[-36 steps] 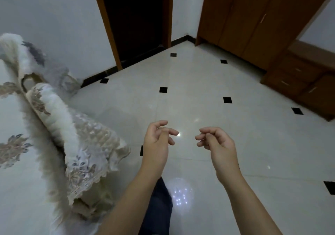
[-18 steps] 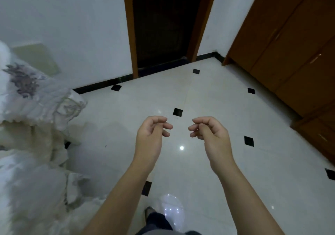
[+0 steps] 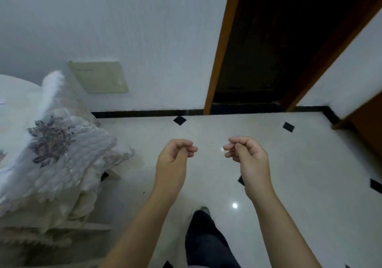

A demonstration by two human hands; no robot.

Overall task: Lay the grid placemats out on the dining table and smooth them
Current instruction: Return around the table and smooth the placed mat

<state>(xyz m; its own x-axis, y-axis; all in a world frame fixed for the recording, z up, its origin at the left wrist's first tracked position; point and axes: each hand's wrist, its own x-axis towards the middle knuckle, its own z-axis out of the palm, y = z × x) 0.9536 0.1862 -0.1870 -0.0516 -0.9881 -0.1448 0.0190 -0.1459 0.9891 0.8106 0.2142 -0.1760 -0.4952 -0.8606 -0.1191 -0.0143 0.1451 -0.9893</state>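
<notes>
My left hand (image 3: 174,160) and my right hand (image 3: 249,158) are held out side by side over the floor, a small gap between them. On both, the fingers curl in against the thumb with nothing in them. At the left stands the table (image 3: 12,94) under a white lace cloth (image 3: 57,154) with a grey flower pattern, well left of my left hand. A pale green flat rectangle (image 3: 99,77) rests by the wall behind the table; I cannot tell whether it is a placemat. No grid pattern shows anywhere.
The floor is glossy white tile (image 3: 299,174) with small black diamonds. A dark doorway (image 3: 268,50) with an orange-brown frame is straight ahead. A brown cabinet (image 3: 368,127) stands at the right edge. My dark trouser leg (image 3: 206,241) shows below.
The view has swung left: the doorway moved from the middle to the right, the cabinets slid almost out of frame, and the green rectangle came into sight. Both hands kept their curled pose.
</notes>
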